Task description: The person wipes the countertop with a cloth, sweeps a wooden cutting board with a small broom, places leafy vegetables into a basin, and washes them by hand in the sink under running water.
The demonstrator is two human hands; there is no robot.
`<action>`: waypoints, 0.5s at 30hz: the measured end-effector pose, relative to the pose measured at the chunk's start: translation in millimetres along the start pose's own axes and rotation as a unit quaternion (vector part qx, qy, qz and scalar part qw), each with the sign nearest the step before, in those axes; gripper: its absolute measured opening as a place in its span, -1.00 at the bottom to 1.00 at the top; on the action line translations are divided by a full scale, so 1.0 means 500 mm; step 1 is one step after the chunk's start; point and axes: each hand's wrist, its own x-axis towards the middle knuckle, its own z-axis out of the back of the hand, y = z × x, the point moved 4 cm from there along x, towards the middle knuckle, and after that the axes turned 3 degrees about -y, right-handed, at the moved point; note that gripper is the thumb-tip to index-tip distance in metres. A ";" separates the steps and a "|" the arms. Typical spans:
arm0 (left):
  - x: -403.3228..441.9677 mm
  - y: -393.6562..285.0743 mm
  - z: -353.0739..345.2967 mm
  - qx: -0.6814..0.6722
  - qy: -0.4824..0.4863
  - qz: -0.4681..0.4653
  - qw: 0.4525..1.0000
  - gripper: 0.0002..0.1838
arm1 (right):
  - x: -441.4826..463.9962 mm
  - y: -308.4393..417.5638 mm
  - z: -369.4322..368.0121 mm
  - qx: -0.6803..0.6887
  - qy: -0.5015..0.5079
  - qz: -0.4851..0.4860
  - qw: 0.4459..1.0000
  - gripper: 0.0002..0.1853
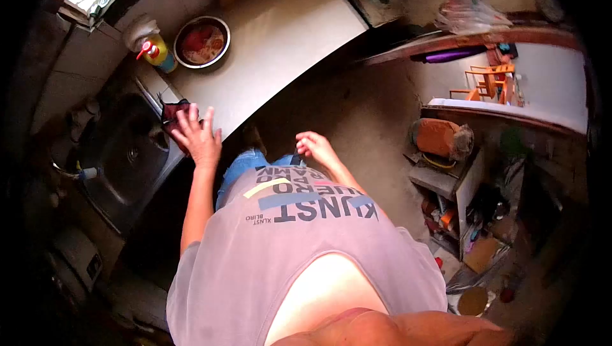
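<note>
My left hand [199, 140] lies palm down with fingers spread over a dark red and black cloth [173, 116] at the counter's edge beside the sink. Its fingertips touch the cloth, which is not gripped. In front of my body, my right hand [317, 148] hangs with loosely bent, slightly parted fingers. Close below those fingertips is a small black item [296, 158] against my clothes; I cannot make out what it is. No object shows inside the right hand.
On the pale counter [280, 33] stand a metal bowl [227, 43] of reddish food and a yellow pump bottle [155, 54]. The dark sink [127, 148] with its tap [86, 172] is at left. A cluttered shelf [440, 180] stands right, across the floor [357, 116].
</note>
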 end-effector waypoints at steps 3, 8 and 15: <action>-0.002 0.098 -0.074 0.018 0.044 0.089 0.995 -0.19 | 0.077 0.069 0.014 0.009 -0.017 0.011 1.000 -0.75; 0.050 0.120 -0.082 -0.138 -0.013 0.052 0.989 -0.60 | 0.157 0.137 0.001 -0.029 0.060 -0.018 0.998 -0.72; 0.172 -0.126 -0.141 -0.510 -0.068 0.190 0.837 -0.58 | 0.325 0.216 0.030 -0.030 0.136 0.036 0.990 -0.69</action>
